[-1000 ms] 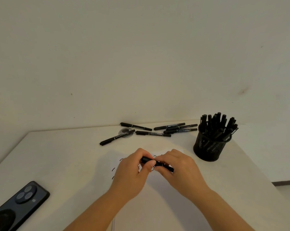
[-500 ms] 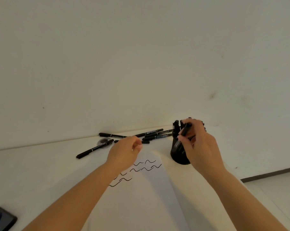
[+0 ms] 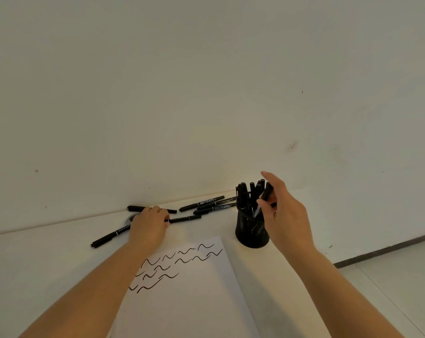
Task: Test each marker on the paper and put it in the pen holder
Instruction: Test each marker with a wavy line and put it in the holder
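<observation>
One marker (image 3: 264, 200) between right-hand fingers (image 3: 262, 204), above holder (image 3: 251, 231)

A pale wall, a white table and a bit of floor.

The wall (image 3: 206, 81) is big and plain, a creamy white colour, and it fills most of the view. It has a few small dark spots and one brownish smudge (image 3: 292, 145) on the right side. The table (image 3: 47, 259) is white and smooth, and its back edge sits right against the wall. On the right, past the table, there is a light floor (image 3: 397, 269). A dark strip (image 3: 387, 247) runs along the bottom of the wall there. The light is soft and a little yellow.
</observation>
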